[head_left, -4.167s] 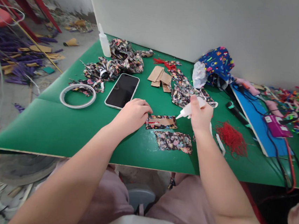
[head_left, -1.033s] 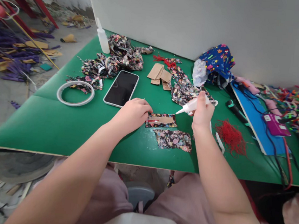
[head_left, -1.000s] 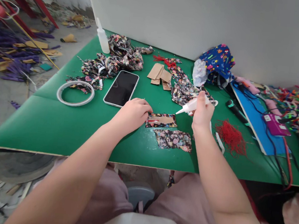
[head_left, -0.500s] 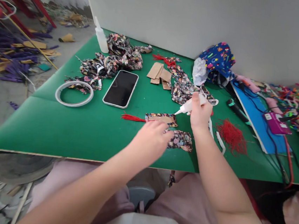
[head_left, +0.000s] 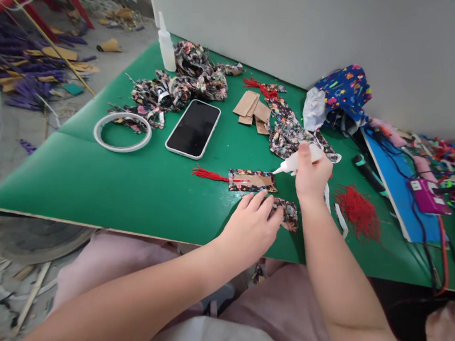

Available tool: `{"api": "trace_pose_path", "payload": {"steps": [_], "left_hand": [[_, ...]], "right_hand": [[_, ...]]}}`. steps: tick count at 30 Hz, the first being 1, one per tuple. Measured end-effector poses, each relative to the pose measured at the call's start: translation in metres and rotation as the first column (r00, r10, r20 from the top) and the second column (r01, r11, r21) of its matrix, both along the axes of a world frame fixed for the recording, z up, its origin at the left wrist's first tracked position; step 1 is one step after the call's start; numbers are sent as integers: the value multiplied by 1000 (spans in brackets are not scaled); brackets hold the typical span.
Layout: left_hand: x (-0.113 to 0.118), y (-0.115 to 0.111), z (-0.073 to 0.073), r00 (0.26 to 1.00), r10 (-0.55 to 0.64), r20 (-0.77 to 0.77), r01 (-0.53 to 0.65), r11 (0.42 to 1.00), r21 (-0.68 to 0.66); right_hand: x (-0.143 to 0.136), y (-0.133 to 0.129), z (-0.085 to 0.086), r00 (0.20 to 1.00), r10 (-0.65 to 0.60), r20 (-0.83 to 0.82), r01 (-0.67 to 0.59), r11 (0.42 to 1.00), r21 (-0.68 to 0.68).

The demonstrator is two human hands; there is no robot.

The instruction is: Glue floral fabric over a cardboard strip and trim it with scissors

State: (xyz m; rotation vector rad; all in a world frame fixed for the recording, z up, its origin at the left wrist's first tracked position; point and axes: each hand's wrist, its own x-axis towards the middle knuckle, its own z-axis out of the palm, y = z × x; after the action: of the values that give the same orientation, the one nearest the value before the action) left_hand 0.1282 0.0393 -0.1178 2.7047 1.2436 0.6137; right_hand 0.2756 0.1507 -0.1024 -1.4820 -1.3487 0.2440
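Your left hand (head_left: pixel 252 229) is palm down, low over the table (head_left: pixel 168 197) near its front edge, fingers loosely spread and pointing away from you. Your left forearm (head_left: pixel 147 291) slants in across that table edge from the left, the left wrist (head_left: pixel 217 252) nearly straight. Your right hand (head_left: pixel 311 173) is farther in over the table, curled in a grip with the thumb uppermost. Your right forearm (head_left: pixel 338 277) angles in from the right, bare like the left one. The hands are apart.
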Motion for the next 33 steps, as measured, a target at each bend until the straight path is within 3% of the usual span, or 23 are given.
{"api": "trace_pose_path", "payload": {"steps": [6, 33], "left_hand": [[2, 0, -4, 999, 45, -24, -45, 999, 13], [1, 0, 0, 998, 31, -50, -31, 999, -13]], "right_hand": [[-1, -1, 2, 1000, -2, 18, 2, 1000, 5], [-2, -1, 6, 1000, -16, 23, 16, 1000, 3]]}}
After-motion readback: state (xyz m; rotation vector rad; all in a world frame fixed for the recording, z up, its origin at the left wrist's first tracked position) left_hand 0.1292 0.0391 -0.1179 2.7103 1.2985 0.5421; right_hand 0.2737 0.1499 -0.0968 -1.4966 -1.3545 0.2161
